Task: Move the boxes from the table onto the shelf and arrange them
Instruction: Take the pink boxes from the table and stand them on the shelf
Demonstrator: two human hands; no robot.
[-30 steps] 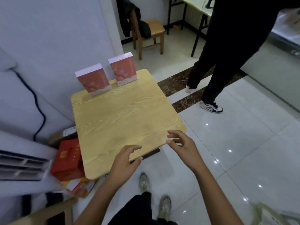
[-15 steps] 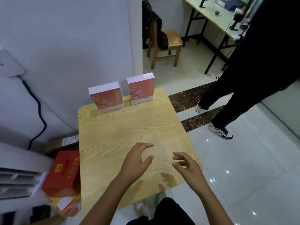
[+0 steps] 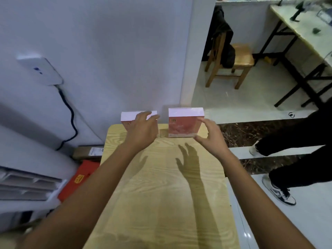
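Pickup: left hand (image 3: pixel 142 129) loosely draped over left box (image 3: pixel 129 116), right hand (image 3: pixel 210 138) spread open at right box (image 3: pixel 183 125); I'd clamp both, then lift.

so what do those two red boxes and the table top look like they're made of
The left box and right box look like printed cardboard: crisp edges, white tops, red faces with slight sheen. The table shows pale wood grain, smooth and faintly glossy; solid wood or laminate, I cannot tell.

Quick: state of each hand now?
Left hand: fingers on left box top; grip cannot be told.
Right hand: open beside the right box.
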